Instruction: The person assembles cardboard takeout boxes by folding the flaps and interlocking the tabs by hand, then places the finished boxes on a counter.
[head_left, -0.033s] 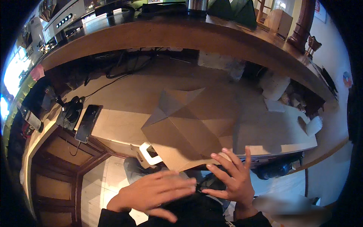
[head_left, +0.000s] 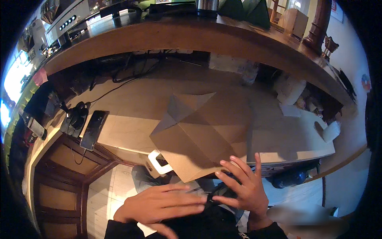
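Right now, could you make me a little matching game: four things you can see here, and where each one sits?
Things:
1. brown paper bag
2. black phone
3. white paper roll
4. right hand

Places:
A. far right end of the counter
B. left end of the counter, beside dark headphones
C. flat in the counter's middle
D. at the bag's near edge, fingers spread

Pairs: 1-C, 2-B, 3-A, 4-D

The folded paper bag (head_left: 201, 133) lies on the counter (head_left: 131, 99), its near edge over the counter's edge; a phone (head_left: 93, 129) lies to its left, both hands before it
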`<action>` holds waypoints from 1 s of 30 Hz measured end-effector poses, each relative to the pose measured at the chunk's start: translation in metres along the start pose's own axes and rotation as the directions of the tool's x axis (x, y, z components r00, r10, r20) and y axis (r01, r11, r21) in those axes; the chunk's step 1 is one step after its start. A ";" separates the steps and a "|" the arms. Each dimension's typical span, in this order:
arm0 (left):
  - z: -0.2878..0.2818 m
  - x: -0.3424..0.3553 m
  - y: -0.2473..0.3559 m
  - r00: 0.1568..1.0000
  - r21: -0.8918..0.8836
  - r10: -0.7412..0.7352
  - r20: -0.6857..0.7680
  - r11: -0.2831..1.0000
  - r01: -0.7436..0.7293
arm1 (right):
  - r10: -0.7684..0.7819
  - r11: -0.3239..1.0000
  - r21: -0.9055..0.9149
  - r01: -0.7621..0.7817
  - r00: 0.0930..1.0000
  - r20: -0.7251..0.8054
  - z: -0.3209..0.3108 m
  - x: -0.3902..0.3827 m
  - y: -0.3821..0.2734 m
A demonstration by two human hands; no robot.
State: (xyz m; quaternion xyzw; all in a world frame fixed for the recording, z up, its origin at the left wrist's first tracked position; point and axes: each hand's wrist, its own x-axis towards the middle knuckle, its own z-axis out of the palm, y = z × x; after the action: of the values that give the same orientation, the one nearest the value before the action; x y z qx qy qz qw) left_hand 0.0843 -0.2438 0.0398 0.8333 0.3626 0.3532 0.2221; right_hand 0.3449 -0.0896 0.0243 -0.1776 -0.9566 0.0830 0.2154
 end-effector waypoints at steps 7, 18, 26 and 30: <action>-0.034 -0.036 -0.061 0.749 -0.029 -0.232 -0.621 0.961 0.273 | 0.063 0.996 -0.053 -0.067 0.995 -0.081 0.029 -0.018 0.058; -0.020 -0.005 -0.123 0.776 0.075 -0.429 -0.463 0.853 0.517 | 0.441 0.879 0.326 -0.349 0.854 -0.274 0.034 -0.032 0.098; -0.006 0.020 -0.127 0.759 -0.052 -0.387 -0.523 0.904 0.425 | 0.379 0.898 0.340 -0.278 0.882 -0.279 0.029 -0.005 0.107; 0.002 0.020 -0.130 0.736 -0.069 -0.355 -0.577 0.919 0.389 | 0.497 0.826 0.416 -0.381 0.840 -0.216 0.032 0.014 0.102</action>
State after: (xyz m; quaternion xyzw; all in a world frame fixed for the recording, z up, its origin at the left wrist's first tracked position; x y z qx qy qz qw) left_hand 0.0372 -0.1456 -0.0343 0.6027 0.5814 0.5273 0.1437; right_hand 0.3502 0.0075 -0.0225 -0.3644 -0.8103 0.2736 0.3684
